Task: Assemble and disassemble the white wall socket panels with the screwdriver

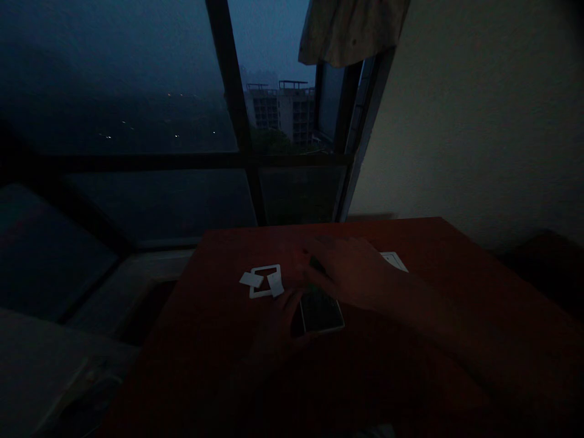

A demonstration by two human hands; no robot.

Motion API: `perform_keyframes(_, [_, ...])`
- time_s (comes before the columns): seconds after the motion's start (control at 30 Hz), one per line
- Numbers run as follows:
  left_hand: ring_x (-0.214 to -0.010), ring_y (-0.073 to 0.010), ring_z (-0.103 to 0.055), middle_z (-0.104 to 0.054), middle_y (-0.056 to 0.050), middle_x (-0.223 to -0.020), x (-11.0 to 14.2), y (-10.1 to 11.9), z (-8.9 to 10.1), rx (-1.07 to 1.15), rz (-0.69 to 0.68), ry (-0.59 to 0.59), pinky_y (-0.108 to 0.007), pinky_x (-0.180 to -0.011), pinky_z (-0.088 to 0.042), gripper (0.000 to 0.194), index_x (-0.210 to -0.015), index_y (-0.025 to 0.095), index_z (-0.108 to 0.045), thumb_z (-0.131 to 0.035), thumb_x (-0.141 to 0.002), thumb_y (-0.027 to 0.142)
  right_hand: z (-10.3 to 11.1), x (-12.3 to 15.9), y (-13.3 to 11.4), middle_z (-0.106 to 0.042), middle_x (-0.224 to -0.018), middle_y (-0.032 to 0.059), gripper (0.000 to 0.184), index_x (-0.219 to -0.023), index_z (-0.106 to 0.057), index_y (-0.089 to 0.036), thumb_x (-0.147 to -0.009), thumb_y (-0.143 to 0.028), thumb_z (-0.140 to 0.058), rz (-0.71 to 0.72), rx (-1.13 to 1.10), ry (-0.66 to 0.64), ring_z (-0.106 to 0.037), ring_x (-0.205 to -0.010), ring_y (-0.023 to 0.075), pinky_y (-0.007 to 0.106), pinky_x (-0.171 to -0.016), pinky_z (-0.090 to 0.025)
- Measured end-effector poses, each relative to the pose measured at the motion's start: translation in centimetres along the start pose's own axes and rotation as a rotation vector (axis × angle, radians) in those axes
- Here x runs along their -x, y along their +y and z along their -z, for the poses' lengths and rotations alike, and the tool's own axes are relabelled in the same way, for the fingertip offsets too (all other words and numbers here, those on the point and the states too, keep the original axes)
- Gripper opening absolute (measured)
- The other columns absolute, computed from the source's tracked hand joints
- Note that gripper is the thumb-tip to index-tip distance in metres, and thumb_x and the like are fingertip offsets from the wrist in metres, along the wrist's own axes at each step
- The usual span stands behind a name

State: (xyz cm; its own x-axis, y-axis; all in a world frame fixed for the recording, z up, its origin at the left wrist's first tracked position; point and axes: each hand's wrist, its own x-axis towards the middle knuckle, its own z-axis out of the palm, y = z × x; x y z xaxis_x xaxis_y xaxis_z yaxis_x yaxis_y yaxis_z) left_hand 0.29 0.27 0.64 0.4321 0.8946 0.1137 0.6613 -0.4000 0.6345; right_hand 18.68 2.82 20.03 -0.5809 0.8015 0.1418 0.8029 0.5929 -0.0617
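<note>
saw a flat, dark, pale-rimmed rectangular piece [322,311] lying on the reddish-brown table [205,353], with the left hand [276,322] curved about its left side and the right hand [353,267] over its far end; could not tell either grip, pinching or loose, in the gloom.

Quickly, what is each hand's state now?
Left hand: around left side of dark object; grip unclear.
Right hand: near its far end; holding cannot be told.

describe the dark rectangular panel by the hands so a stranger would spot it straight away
Find the reddish-brown table by the window. The dark panel sits beside the left hand, near the right hand. Its thin pale edge around a dark face sets it apart from the open white frame leftward.
</note>
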Motion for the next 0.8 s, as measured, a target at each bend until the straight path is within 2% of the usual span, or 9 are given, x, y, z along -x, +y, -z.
perform_keyframes(0.13, [-0.131, -0.0291, -0.032, -0.033, -0.011, -0.144, -0.12, -0.05, -0.05, -0.038, 0.008, 0.006, -0.044, -0.107, -0.031, 0.077, -0.139, 0.022, -0.031, -0.069, -0.074, 0.038, -0.04, 0.02, -0.18, -0.062, -0.105, 0.0081, 0.026, -0.110, -0.052, -0.018, -0.086, -0.027, -0.045, 0.080, -0.062, 0.005, -0.060, -0.085, 0.0198, 0.027, -0.060, -0.038])
perform_keyframes(0.3, [-0.132, -0.0279, -0.031, -0.031, -0.010, -0.145, -0.17, -0.24, -0.12, -0.041, -0.002, -0.004, -0.043, -0.107, -0.031, 0.078, -0.140, 0.024, -0.028, -0.068, -0.075, 0.038, -0.40, -0.18, -0.12, -0.065, -0.094, 0.0091, 0.031, -0.105, -0.054, -0.017, -0.091, -0.040, -0.039, -0.008, 0.038, 0.006, -0.061, -0.076, 0.0217, 0.028, -0.055, -0.036])
perform_keyframes(0.47, [-0.133, -0.0287, -0.031, -0.031, -0.011, -0.145, -0.06, -0.24, -0.08, -0.037, -0.008, 0.011, -0.045, -0.107, -0.031, 0.076, -0.141, 0.023, -0.028, -0.066, -0.077, 0.039, -0.54, -0.12, 0.15, -0.062, -0.107, 0.0074, 0.027, -0.109, -0.050, -0.019, -0.084, -0.026, -0.047, 0.072, -0.078, 0.055, -0.062, -0.082, 0.0192, 0.026, -0.058, -0.038])
perform_keyframes(0.53, [-0.132, -0.0299, -0.031, -0.031, -0.011, -0.146, -0.04, -0.25, -0.07, -0.025, -0.002, 0.006, -0.045, -0.107, -0.031, 0.076, -0.141, 0.024, -0.028, -0.066, -0.077, 0.040, -0.57, -0.16, 0.13, -0.063, -0.106, 0.0085, 0.029, -0.112, -0.049, -0.018, -0.084, -0.027, -0.047, 0.071, -0.066, 0.045, -0.062, -0.081, 0.0194, 0.027, -0.058, -0.038])
perform_keyframes(0.67, [-0.132, -0.0304, -0.032, -0.032, -0.010, -0.145, -0.11, -0.30, -0.08, -0.006, -0.007, 0.012, -0.046, -0.107, -0.032, 0.077, -0.141, 0.024, -0.028, -0.068, -0.076, 0.038, -0.43, -0.25, -0.21, -0.066, -0.091, 0.0090, 0.031, -0.109, -0.052, -0.016, -0.089, -0.038, -0.041, -0.037, 0.036, 0.011, -0.062, -0.072, 0.0205, 0.028, -0.054, -0.036])
perform_keyframes(0.8, [-0.132, -0.0298, -0.032, -0.032, -0.010, -0.145, -0.13, -0.48, -0.19, -0.007, -0.022, 0.009, -0.046, -0.106, -0.033, 0.077, -0.141, 0.025, -0.029, -0.068, -0.076, 0.038, -0.34, -0.12, -0.45, -0.064, -0.099, 0.0083, 0.026, -0.107, -0.053, -0.018, -0.086, -0.029, -0.044, 0.032, -0.027, 0.018, -0.061, -0.078, 0.0191, 0.027, -0.057, -0.037])
